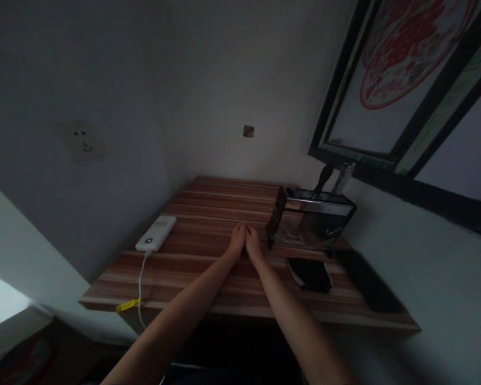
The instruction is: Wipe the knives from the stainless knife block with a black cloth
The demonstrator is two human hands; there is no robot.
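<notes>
My left hand (238,236) and my right hand (252,238) rest side by side on the striped wooden table (208,203), touching at the fingertips. Both look closed, with the fingers drawn together, and no object shows in either one. Just right of my right hand stands a knife block (308,222) with clear sides and a dark frame. A black handle (324,179) and a lighter handle (343,179) stick up from its top. In front of the block lies a small black pouch or cloth (310,274).
A white power bank (156,233) lies at the table's left, its white cable (140,283) with a yellow tag (127,305) hanging over the front edge. A dark flat slab (366,280) lies at the right. A wall socket (81,140) and a framed picture (385,80) are on the walls.
</notes>
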